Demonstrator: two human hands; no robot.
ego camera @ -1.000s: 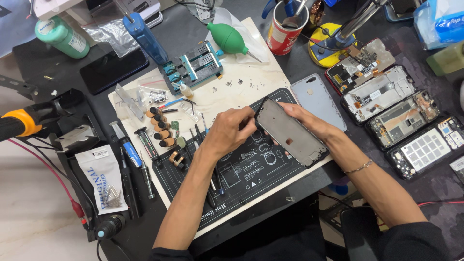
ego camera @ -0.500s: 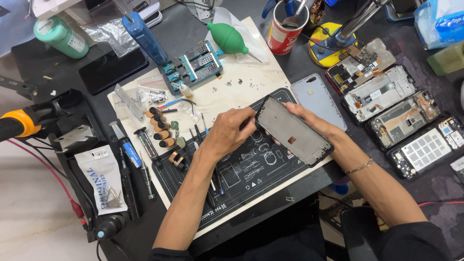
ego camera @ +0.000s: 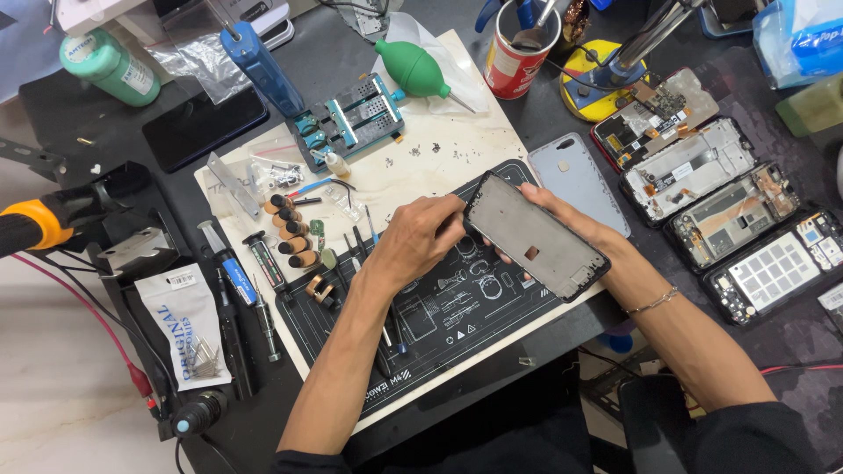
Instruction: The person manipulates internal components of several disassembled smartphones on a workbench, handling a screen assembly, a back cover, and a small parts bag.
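We hold the dark phone frame (ego camera: 536,235) tilted above the black work mat (ego camera: 439,325); our right hand (ego camera: 562,215) cups it from beneath, fingers clamped on its far edge, while our left hand (ego camera: 417,241) pinches together at its upper-left corner. A blue-grey back cover (ego camera: 584,180) lies just beside it; opened phones (ego camera: 720,202) crowd the desk's right side

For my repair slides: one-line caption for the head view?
Both hands, right hand and left hand, hold a phone frame above a black work mat.
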